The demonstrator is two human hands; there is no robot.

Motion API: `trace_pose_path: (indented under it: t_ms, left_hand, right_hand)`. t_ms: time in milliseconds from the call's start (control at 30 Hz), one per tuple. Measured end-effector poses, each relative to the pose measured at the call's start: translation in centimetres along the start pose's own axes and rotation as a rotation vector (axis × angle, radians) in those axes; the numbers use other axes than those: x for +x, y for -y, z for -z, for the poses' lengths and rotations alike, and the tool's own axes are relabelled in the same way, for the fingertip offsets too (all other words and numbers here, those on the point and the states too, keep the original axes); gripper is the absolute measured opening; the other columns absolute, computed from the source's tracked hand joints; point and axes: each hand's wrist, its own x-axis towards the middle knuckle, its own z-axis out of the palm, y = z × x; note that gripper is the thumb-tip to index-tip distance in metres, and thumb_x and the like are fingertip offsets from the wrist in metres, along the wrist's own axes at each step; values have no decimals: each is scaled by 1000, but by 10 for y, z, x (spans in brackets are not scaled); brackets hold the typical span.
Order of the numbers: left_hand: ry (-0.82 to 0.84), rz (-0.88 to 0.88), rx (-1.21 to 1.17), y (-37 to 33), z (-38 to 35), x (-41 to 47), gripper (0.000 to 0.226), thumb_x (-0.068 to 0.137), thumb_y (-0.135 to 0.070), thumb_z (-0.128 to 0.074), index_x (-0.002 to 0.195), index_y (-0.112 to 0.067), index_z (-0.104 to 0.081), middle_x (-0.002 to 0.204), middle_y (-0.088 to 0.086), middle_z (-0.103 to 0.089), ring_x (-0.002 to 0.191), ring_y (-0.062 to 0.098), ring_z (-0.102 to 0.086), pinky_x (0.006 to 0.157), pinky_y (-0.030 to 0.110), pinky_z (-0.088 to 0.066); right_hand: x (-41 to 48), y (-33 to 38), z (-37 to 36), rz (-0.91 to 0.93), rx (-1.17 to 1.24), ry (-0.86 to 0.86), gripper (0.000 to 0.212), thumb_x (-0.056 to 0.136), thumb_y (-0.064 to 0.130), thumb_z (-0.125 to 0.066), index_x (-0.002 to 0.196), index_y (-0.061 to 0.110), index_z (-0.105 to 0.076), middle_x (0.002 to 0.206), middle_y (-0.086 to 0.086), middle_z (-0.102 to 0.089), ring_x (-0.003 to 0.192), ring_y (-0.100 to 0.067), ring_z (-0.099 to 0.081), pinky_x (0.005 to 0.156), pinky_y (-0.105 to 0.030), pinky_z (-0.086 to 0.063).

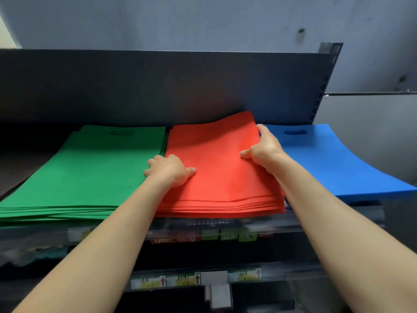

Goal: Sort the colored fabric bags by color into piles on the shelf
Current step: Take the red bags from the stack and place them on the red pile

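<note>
On the shelf [22,168], a green pile [90,172] lies leftmost, all one colour. Next, the left hand [169,169] curls over the near-left edge of the red pile [223,168], thumb on top. The right hand [264,146] clasps the pile's right edge likewise, so each grip holds red. A blue pile [327,159] sits just beside it, rightmost. No stray bags show, so sorting looks nearly done, with perhaps only squaring the red left. Behind the piles stands a dark back panel [158,86], blurred labels [228,237] line the front rail, and a grey wall [203,21] rises above.
</note>
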Motion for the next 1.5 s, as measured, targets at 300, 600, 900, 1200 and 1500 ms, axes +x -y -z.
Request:
trace_pose_path:
  t_ms: [300,600,900,1200,1500]
  left_hand:
    - [101,-96,-77,-12,6,3,62,91,-58,-43,114,-3,-58,126,17,-57,117,36,-51,98,35,-39]
    - [82,1,-122,-23,3,4,66,79,-61,-60,121,-10,-55,130,13,-54,123,34,-46,98,34,-37]
    - [139,48,-379,-22,11,-3,49,76,-42,-75,99,-4,-54,79,8,-53,70,24,-52,71,28,-37]
    - [102,109,-726,-25,15,-13,33,78,-18,-76,100,-7,-53,99,10,-49,86,22,-47,76,28,-37]
    - [-533,-108,-701,-46,64,-26,63,77,-28,-76,120,0,-40,123,18,-55,114,34,-54,93,36,-41]
  right_hand:
    - [-2,8,26,-175,61,52,39,70,10,-79,98,5,-52,110,-17,-61,98,-32,-62,84,-38,-50]
    - [-5,-10,22,-106,-147,57,42,79,14,-74,113,1,-51,103,-15,-59,75,-25,-54,63,-28,-41]
    - [-3,-15,19,-78,-92,73,51,82,11,-68,123,3,-38,116,-15,-54,89,-25,-51,74,-30,-41]
    - [-1,-16,27,-49,-26,59,42,82,7,-63,118,6,-41,102,-9,-53,87,-25,-54,71,-31,-43]
    - [-8,13,49,326,202,-166,63,78,1,-63,133,8,-34,101,1,-54,93,-19,-57,81,-23,-43]
